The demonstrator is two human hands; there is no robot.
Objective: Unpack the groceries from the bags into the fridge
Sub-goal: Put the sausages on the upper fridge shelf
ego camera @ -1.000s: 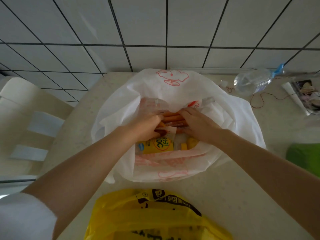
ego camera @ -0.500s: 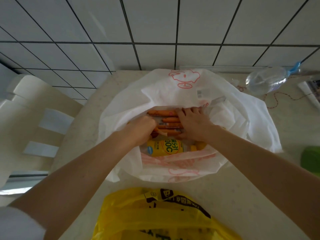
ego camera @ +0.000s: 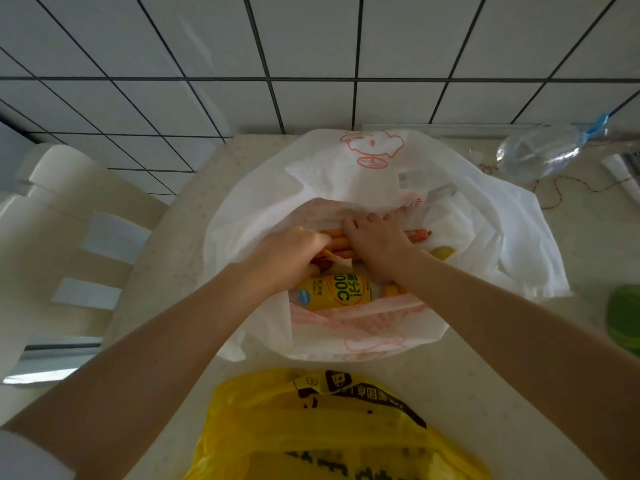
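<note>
1. A white plastic bag (ego camera: 363, 174) with red printing lies open on the desk (ego camera: 502, 393), its back against the tiled wall at the far edge.
2. Both hands reach into the bag's mouth. The left hand (ego camera: 291, 254) curls its fingers around the near end of a bundle of carrots (ego camera: 341, 242) wrapped in clear film.
3. The right hand (ego camera: 377, 240) lies over the middle of the same bundle, its fingers bent down over the far side; this grip closes on the carrots too.
4. One carrot tip (ego camera: 420, 234) sticks out past the right hand toward the desk's right edge.
5. Just nearer the person, still inside the bag, a yellow-labelled bottle (ego camera: 334, 292) lies on its side, touching the left wrist.
6. A yellow plastic bag (ego camera: 329, 431) with black print sits at the desk's near edge.
7. A clear plastic bottle (ego camera: 540, 152) lies near the far right corner, and something green (ego camera: 625, 320) is at the right edge.
</note>
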